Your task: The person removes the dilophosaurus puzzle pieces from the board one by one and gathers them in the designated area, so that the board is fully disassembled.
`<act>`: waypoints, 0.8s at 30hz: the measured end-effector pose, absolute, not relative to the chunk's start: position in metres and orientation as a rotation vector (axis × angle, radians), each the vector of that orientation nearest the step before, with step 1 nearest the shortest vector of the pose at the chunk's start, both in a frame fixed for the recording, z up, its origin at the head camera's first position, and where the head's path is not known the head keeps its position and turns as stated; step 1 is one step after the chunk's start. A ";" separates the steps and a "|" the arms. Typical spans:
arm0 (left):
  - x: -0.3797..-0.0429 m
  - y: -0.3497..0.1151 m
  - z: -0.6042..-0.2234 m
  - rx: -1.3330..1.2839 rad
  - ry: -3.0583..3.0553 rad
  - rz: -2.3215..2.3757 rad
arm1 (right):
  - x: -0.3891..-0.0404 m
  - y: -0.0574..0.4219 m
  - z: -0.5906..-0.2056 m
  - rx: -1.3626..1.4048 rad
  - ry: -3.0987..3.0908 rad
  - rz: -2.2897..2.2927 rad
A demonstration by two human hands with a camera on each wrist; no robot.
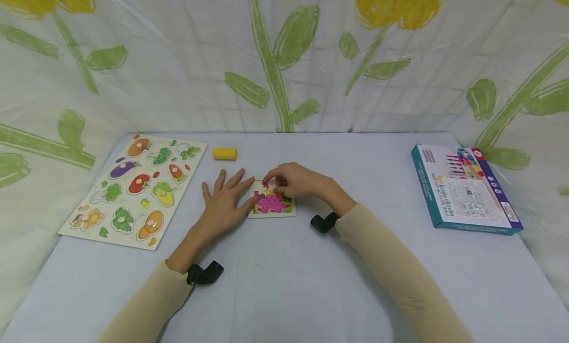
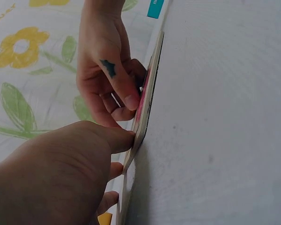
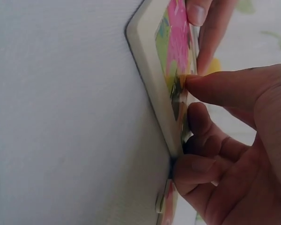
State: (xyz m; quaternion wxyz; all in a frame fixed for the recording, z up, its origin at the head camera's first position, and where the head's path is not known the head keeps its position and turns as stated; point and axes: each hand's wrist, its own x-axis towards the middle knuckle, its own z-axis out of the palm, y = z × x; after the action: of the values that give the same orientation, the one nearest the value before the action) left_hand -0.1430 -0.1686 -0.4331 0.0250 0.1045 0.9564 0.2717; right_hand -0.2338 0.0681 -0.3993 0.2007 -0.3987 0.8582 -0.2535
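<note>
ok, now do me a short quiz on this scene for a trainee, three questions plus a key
1. True or false: the yellow cylinder lies beside the vegetable board, not on it.
2. Multiple choice: what colour is the dinosaur on the small puzzle?
A. Blue
B. Pink
C. Orange
3. Fill the gap: in the head view, of the two hands at the puzzle, the one with its fingers spread apart is the ____ one.

Key
1. True
2. B
3. Left; the left hand is spread at the puzzle's left edge.
</note>
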 end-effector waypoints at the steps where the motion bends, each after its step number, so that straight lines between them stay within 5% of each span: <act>1: -0.143 -0.169 -0.433 0.325 2.957 0.839 | -0.234 0.068 -0.399 -1.110 2.397 -0.697; 24: -0.142 -0.168 -0.432 0.334 2.972 0.822 | -0.227 0.063 -0.395 -0.964 2.475 -0.626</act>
State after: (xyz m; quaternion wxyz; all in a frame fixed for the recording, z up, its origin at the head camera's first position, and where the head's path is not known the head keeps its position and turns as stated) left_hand -0.1420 -0.1680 -0.4321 0.0202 0.1076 0.9580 0.2651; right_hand -0.2272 0.0632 -0.3953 0.2050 -0.3459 0.8877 -0.2244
